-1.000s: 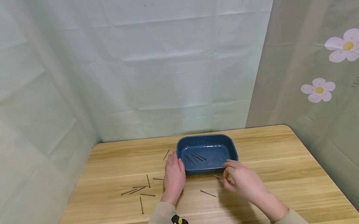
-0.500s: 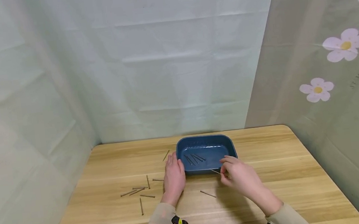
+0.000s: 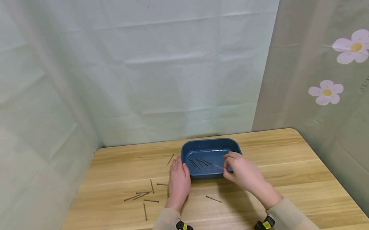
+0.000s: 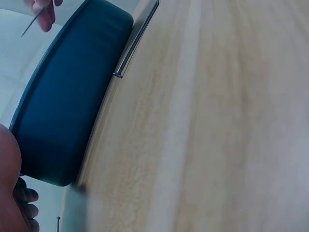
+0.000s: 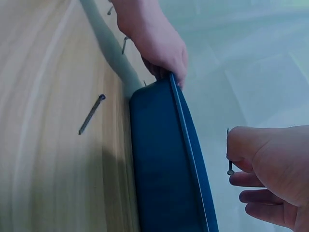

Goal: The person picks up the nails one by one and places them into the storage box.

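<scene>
A dark blue tray (image 3: 233,148) sits on the wooden table (image 3: 279,180) with several nails (image 3: 199,162) lying in it. My left hand (image 3: 179,178) lies flat on the table, fingers straight against the tray's left side (image 5: 166,159). Over the tray's front right part, my right hand (image 3: 226,167) pinches a thin nail (image 3: 218,166) between thumb and forefinger. In the right wrist view that nail (image 5: 229,153) hangs head down above the rim, beside the right hand (image 5: 270,164). The left wrist view shows the tray wall (image 4: 63,121) and the pinching fingertips (image 4: 44,9).
Several loose nails (image 3: 142,195) are scattered on the table left of my left hand. One nail (image 3: 213,198) lies in front of the tray and another (image 3: 170,159) behind the left hand. Pale cloth walls close in the back and both sides.
My right hand has lifted the pinched nail from the table in front of the tray and carried it forward over the tray. The left hand has stayed put.
</scene>
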The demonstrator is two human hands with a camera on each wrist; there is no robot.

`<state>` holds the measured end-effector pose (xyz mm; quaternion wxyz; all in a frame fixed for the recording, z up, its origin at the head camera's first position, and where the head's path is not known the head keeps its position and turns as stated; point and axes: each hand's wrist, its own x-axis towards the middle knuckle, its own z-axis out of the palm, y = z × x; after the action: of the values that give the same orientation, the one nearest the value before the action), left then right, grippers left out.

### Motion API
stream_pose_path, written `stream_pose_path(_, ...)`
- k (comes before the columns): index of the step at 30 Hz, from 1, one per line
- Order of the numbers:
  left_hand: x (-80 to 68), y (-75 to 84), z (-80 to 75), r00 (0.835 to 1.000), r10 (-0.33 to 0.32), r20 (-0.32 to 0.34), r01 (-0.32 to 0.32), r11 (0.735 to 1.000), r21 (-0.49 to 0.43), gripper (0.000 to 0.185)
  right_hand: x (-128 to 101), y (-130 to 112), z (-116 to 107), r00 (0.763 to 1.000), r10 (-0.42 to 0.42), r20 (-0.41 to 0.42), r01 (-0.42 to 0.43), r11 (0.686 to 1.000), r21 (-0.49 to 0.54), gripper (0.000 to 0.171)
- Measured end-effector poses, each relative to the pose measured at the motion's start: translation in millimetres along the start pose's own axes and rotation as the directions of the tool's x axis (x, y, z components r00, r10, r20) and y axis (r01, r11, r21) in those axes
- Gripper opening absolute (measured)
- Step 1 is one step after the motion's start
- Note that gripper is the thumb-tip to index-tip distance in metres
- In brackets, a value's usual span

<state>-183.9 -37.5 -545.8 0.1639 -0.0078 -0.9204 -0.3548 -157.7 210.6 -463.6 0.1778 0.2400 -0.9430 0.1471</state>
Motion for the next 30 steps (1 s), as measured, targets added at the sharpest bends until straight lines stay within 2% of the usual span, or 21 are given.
stream_pose_path(7, 0.5, 0.2, -0.9, 1.000, 0.019, -0.013, -0.019, 1.000, -0.005, 0.046, 14.9, 3.6, 6.5, 0.998, 0.033, 0.046, -0.033, 0.999, -0.004, 0.017)
stream_pose_path(11, 0.5, -0.7, -0.3, 0.999, 0.031, -0.018, -0.031, 1.000, 0.002, 0.045, 23.1, 5.8, 12.3, 0.992, 0.082, 0.095, -0.083, 0.997, 0.002, 0.015)
stream_pose_path(17, -0.1, 1.3, -1.3, 1.000, 0.013, -0.002, -0.013, 1.000, 0.004, 0.046, 37.0, 8.0, 23.7, 0.967, 0.171, 0.190, -0.173, 0.985, -0.007, 0.014)
stream_pose_path(30, -0.2, 0.0, -1.0, 1.000, 0.025, -0.011, -0.024, 1.000, 0.014, 0.045, 60.0, 7.6, 47.7, 0.915, 0.252, 0.316, -0.256, 0.966, -0.028, 0.015)
